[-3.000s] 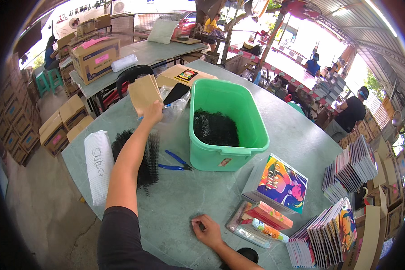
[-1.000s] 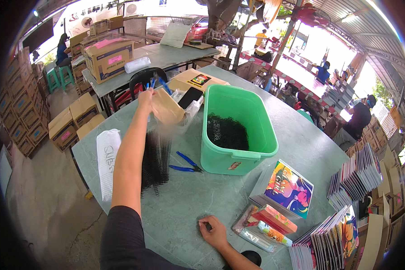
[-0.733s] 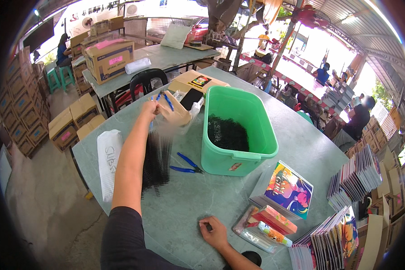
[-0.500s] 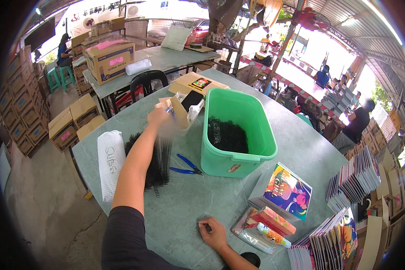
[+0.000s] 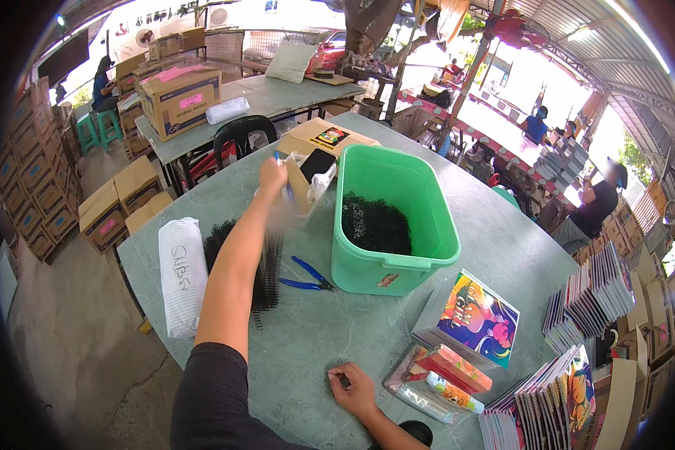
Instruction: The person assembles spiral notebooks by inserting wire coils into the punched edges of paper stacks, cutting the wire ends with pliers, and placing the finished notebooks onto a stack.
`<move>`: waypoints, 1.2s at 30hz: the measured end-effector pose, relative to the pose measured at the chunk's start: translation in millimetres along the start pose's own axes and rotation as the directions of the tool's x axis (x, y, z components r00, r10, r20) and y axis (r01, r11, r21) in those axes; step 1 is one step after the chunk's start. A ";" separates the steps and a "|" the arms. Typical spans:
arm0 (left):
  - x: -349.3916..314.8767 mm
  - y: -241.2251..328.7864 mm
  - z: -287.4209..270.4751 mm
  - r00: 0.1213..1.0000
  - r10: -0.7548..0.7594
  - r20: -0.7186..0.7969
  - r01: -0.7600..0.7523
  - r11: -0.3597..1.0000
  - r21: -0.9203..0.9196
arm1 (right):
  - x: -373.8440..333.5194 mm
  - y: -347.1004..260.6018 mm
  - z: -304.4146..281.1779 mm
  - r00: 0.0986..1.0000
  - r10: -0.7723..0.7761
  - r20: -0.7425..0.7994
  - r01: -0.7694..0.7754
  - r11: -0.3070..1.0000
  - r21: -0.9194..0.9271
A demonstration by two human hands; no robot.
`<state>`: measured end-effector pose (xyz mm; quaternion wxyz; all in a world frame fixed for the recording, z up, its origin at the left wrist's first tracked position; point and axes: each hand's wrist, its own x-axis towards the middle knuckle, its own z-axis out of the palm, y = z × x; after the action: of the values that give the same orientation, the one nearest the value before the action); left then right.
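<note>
Near side, the right hand [image 5: 352, 388] rests on the table [image 5: 292, 341], fingers curled closed, while farther left, beyond the blue-handled cutters [image 5: 300, 284], the left hand [image 5: 272, 176] pinches a slim blue pen-like object [image 5: 289, 192] near the black phone [image 5: 319, 166].

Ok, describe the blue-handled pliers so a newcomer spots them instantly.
On the grey-green table, find the big green tub. Just left of its near-left corner, between it and the black coils, lie the pliers. Their two blue handles spread in a V, unlike the dark coils or the green tub.
</note>
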<state>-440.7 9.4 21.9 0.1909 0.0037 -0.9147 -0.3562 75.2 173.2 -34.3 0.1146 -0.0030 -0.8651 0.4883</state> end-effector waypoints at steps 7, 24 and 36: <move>-56.3 29.5 -40.3 0.769 0.505 -0.391 -0.431 0.863 0.264 | -2.4 12.4 4.3 0.999 -0.026 0.046 0.025 1.000 0.016; -436.1 119.4 -108.2 0.430 0.813 0.392 -0.538 0.579 -0.613 | 6.8 -62.5 -241.0 0.911 -0.294 -0.290 0.061 0.791 -0.609; -446.9 98.8 -49.1 0.532 0.715 0.454 -0.420 0.688 -0.591 | -216.9 79.0 -198.2 0.324 0.181 -0.929 -0.841 0.505 -0.195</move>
<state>3.6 115.0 -35.4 -0.0380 -0.4672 -0.7702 -0.4326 317.9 356.4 -44.9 0.3149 -0.5718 -0.7523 0.0894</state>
